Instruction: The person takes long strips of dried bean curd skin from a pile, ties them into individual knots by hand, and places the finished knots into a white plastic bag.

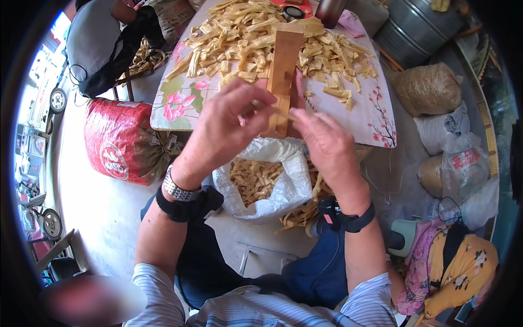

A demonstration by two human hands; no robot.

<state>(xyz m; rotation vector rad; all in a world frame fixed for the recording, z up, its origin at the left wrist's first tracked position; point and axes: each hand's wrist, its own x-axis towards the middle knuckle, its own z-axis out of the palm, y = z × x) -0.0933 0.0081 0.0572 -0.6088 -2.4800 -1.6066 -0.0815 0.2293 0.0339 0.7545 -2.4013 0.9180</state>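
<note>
My left hand (241,116) and my right hand (320,135) are raised in front of a wooden block (284,69) that stands out over the table's near edge. Between them runs a thin yellowish strip (286,114), blurred, with the fingertips of both hands closed on its ends. Behind the block, dried yellowish strips and short cut pieces (249,45) are heaped on the floral tabletop (339,118). Below my hands, an open white woven sack (282,196) holds many small pieces (255,180).
A red woven sack (118,141) lies left of the table. Co-workers sit at upper left (94,45) and lower right (449,265). Filled sacks (429,88) and a metal drum (416,30) stand at right. Loose long strips (300,214) lie beside the open sack.
</note>
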